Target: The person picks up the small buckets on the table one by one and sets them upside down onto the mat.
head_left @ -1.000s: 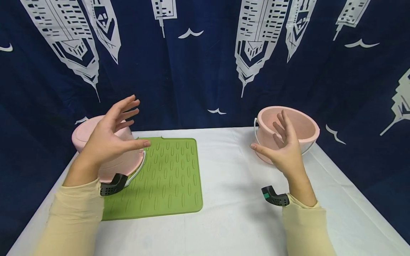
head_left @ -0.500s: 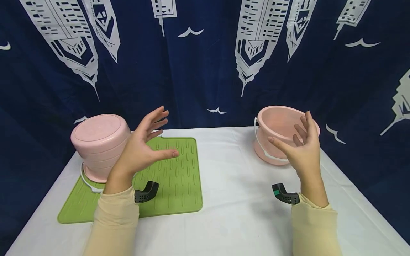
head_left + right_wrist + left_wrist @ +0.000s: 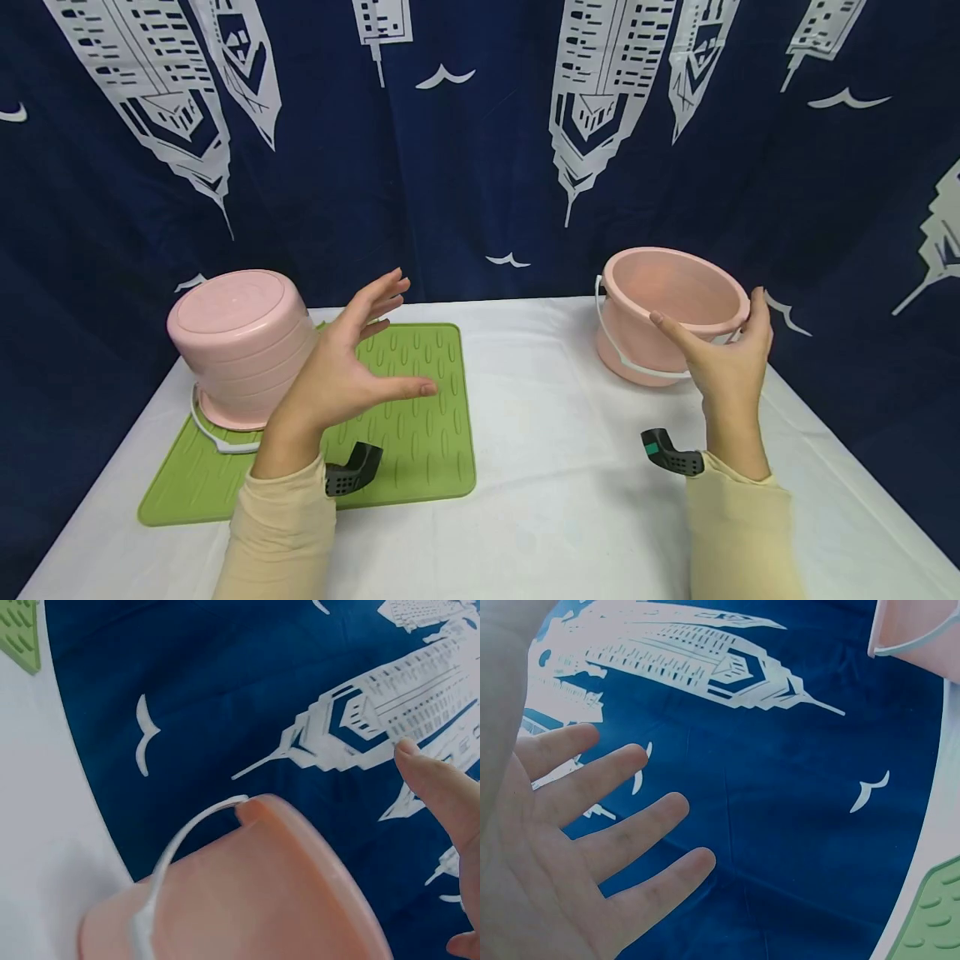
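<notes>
A pink bucket (image 3: pixel 645 342) stands upright on the right of the table, its white handle hanging down its front. My right hand (image 3: pixel 731 367) is at that bucket's right rim, the thumb and fingers spread apart. In the right wrist view the thumb (image 3: pixel 442 791) shows clear of the rim. Another pink bucket (image 3: pixel 240 350) sits upside down on a green ribbed mat (image 3: pixel 420 442) at the left. Beside it, above the mat, my left hand (image 3: pixel 337 371) is raised with thumb and fingers apart, holding nothing; the left wrist view shows its fingers (image 3: pixel 645 825) spread.
White cloth (image 3: pixel 540 467) covers the table. Behind it hangs a dark blue curtain (image 3: pixel 465 183) printed with white buildings and birds. The upside-down bucket's white handle (image 3: pixel 232 446) lies out over the mat.
My left hand has moved right, away from the upside-down bucket, and slightly down. My right hand has moved right and a little lower, from in front of the upright bucket to its right rim.
</notes>
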The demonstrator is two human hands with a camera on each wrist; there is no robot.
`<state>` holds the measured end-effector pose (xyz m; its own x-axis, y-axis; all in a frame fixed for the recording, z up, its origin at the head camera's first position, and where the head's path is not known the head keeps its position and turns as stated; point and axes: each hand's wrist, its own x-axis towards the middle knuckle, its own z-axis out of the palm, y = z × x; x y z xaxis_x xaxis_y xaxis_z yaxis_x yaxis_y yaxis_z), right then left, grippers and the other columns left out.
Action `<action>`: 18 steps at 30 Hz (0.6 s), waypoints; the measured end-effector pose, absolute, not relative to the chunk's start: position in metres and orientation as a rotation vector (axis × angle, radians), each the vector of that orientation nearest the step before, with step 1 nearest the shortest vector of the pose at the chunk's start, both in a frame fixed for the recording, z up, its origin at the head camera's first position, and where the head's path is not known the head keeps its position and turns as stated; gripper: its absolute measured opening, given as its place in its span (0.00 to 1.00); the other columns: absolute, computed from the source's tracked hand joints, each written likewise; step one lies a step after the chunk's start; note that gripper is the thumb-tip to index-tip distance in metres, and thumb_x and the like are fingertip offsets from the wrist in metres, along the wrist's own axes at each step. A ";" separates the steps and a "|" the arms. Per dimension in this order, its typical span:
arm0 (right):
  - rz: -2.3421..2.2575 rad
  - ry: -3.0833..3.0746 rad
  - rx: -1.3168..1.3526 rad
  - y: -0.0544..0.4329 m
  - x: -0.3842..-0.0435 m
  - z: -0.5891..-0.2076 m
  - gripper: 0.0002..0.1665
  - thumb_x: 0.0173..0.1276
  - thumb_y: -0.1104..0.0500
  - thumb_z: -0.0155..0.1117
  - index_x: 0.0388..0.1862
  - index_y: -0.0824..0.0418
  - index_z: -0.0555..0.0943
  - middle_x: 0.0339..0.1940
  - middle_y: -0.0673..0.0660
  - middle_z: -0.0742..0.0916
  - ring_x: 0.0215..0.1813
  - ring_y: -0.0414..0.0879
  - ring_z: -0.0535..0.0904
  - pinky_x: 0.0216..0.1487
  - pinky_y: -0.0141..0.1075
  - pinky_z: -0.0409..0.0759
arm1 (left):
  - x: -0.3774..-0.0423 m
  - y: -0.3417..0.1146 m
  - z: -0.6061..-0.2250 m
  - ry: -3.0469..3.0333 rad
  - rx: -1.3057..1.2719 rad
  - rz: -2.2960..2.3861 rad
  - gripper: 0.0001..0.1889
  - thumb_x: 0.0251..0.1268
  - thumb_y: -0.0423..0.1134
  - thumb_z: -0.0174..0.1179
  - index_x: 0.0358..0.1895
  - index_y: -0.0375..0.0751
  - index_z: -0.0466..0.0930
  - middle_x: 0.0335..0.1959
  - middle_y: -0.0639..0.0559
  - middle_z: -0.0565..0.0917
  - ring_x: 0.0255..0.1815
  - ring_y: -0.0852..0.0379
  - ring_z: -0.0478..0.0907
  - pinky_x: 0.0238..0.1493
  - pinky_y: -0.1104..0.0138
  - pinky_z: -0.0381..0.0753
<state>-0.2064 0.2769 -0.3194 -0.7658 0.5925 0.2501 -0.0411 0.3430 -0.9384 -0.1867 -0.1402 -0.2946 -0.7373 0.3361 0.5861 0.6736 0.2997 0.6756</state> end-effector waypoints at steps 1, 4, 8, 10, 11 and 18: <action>1.459 -2.041 -0.491 0.277 -0.208 -0.322 0.76 0.47 0.43 0.86 0.84 0.40 0.42 0.82 0.45 0.47 0.80 0.39 0.45 0.76 0.39 0.51 | -0.187 -0.140 -0.295 -2.238 -0.912 -1.413 0.62 0.38 0.36 0.86 0.80 0.56 0.55 0.74 0.57 0.66 0.73 0.54 0.65 0.69 0.51 0.67; 1.497 -2.031 -0.532 0.278 -0.212 -0.327 0.77 0.46 0.43 0.86 0.84 0.40 0.42 0.82 0.46 0.47 0.80 0.40 0.44 0.76 0.38 0.49 | -0.186 -0.141 -0.295 -2.239 -0.917 -1.410 0.62 0.38 0.36 0.86 0.80 0.56 0.55 0.75 0.57 0.66 0.73 0.54 0.65 0.69 0.51 0.67; 1.567 -2.020 -0.599 0.279 -0.216 -0.332 0.77 0.46 0.41 0.85 0.84 0.39 0.41 0.82 0.47 0.47 0.81 0.42 0.44 0.76 0.40 0.52 | -0.186 -0.142 -0.295 -2.249 -0.917 -1.408 0.62 0.38 0.37 0.85 0.80 0.56 0.55 0.75 0.57 0.66 0.73 0.53 0.64 0.69 0.50 0.66; 1.598 -2.016 -0.611 0.280 -0.219 -0.335 0.76 0.47 0.41 0.85 0.83 0.38 0.41 0.82 0.46 0.48 0.81 0.43 0.45 0.75 0.41 0.56 | -0.187 -0.142 -0.295 -2.257 -0.916 -1.408 0.62 0.38 0.37 0.86 0.80 0.56 0.55 0.75 0.57 0.66 0.73 0.53 0.64 0.69 0.50 0.66; 1.611 -2.010 -0.604 0.280 -0.220 -0.337 0.76 0.48 0.42 0.85 0.83 0.38 0.41 0.82 0.45 0.49 0.81 0.44 0.46 0.75 0.41 0.57 | -0.187 -0.142 -0.295 -2.260 -0.915 -1.409 0.62 0.38 0.37 0.86 0.80 0.56 0.55 0.74 0.57 0.66 0.73 0.53 0.64 0.69 0.50 0.66; 1.702 -1.914 -0.501 0.284 -0.225 -0.346 0.78 0.49 0.50 0.86 0.83 0.39 0.37 0.81 0.45 0.53 0.79 0.42 0.48 0.76 0.39 0.54 | -0.188 -0.140 -0.295 -2.284 -0.922 -1.415 0.62 0.38 0.38 0.86 0.80 0.56 0.55 0.74 0.57 0.67 0.73 0.53 0.64 0.69 0.50 0.66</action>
